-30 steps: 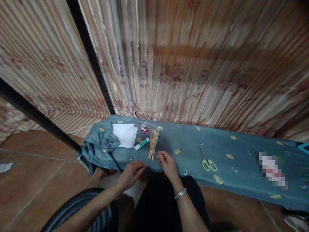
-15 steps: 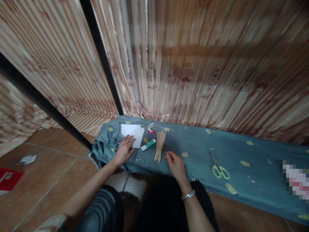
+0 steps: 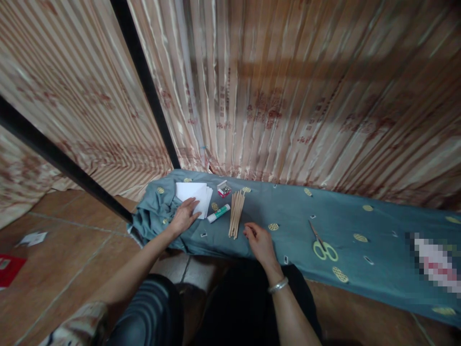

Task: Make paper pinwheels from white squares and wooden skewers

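My left hand (image 3: 183, 217) rests on the right part of a small stack of white paper sheets (image 3: 188, 190), fingers stretched out and open. Beside the stack lies a glue stick (image 3: 219, 213) with a white and green tube. A loose bundle of thin wooden sticks (image 3: 236, 215) is laid out between the two hands. Just right of the sticks' lower ends is my right hand (image 3: 260, 240), its fingers curled in and nothing visible in them. Behind the glue stick sits a small red and clear box (image 3: 224, 189) with little metal pieces inside.
Scissors (image 3: 324, 249) with light green handles lie to the right on the blue-green cloth (image 3: 288, 206). A blurred-out item (image 3: 437, 262) is at the far right. Pleated curtains (image 3: 266, 105) hang behind, with dark poles (image 3: 151, 91) at left. A dark round stool (image 3: 149, 312) stands near my legs.
The whole view has shifted slightly, so things appear a little further left and up. My left hand stays on the paper, and my right hand remains beside the sticks.
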### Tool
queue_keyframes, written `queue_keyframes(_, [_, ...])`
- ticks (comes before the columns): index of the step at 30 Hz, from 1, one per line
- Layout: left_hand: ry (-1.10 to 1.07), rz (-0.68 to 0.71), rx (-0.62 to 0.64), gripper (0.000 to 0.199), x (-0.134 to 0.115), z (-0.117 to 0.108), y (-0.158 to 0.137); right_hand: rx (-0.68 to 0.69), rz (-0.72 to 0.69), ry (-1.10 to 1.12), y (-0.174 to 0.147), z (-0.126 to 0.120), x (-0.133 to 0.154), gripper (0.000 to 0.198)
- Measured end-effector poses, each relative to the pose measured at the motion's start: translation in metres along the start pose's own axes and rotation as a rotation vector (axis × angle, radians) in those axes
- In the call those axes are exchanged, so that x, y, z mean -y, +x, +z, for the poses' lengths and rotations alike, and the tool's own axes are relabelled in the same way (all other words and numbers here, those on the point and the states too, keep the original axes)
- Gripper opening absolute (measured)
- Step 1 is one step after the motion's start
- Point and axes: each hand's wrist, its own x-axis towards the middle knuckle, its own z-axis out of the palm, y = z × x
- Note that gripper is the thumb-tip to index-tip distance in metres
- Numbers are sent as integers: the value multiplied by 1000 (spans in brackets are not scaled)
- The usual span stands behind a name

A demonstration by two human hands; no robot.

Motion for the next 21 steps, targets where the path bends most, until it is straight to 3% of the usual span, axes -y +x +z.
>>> queue_keyframes(7, [144,87,3,44,-3,-7,5,2,-4,-33,0,0,3,30])
queue_keyframes(13, [216,142,79,32,-18,-22,7,4,-4,-62,0,0,3,29])
queue_keyframes(21, [-26,-154,12,30,-19,-26,10,4,-21,-60,0,2,1,30])
